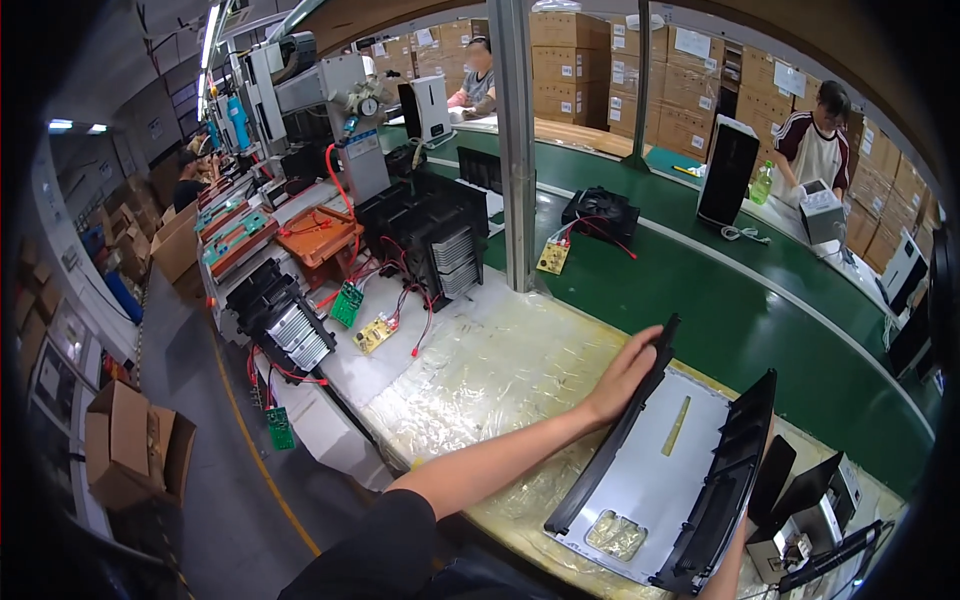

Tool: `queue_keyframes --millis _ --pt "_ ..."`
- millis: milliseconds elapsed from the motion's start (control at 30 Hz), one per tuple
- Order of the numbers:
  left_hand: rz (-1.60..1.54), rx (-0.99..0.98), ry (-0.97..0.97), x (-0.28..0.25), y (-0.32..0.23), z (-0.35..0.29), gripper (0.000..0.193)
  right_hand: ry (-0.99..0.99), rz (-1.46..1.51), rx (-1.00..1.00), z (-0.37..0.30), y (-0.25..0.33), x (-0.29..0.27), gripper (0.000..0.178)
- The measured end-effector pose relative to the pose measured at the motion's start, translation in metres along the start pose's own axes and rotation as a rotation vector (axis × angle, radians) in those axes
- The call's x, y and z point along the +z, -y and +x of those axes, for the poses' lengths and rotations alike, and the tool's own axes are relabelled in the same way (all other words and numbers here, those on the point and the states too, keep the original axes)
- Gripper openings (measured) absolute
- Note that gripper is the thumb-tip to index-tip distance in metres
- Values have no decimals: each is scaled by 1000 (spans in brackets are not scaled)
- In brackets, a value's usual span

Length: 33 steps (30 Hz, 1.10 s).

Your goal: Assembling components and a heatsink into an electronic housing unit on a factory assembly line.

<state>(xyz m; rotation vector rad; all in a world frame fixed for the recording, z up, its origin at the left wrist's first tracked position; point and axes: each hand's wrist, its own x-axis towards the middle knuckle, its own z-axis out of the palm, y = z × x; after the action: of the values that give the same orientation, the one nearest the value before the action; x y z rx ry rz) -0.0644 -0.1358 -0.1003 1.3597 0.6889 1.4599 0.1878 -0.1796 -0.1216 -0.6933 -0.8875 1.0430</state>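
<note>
A long housing panel (650,470), white inside with black raised side walls, lies at an angle over the front right of the bench. It has a narrow slot and a rounded rectangular cutout. My left hand (628,378) is closed on the far end of its left black wall, fingers along the outside. My right forearm (728,572) comes up beside the right wall. The right hand's fingers are hidden behind that wall, so their grip does not show. Whether the panel rests on the bench or is lifted is unclear.
Black units with metal fins (455,262) and circuit boards (375,333) on red wires stand at the bench's left. A metal post (516,150) rises at its far edge. Beyond runs a green conveyor (690,310). White-and-black parts (810,520) sit to the right. A person (815,150) works across.
</note>
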Motion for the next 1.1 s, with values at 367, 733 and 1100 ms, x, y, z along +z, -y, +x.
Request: queue_keyframes --millis 367,733,1100 --pt "1062 518 -454 -120 -20 184 41 -142 -229 229 -55 -25 42 36" --pt "1565 -107 -372 -173 33 231 102 -268 -218 7 -108 -5 31 27" --pt "1329 -96 -564 -194 7 230 85 -233 -343 60 -110 11 58 30"
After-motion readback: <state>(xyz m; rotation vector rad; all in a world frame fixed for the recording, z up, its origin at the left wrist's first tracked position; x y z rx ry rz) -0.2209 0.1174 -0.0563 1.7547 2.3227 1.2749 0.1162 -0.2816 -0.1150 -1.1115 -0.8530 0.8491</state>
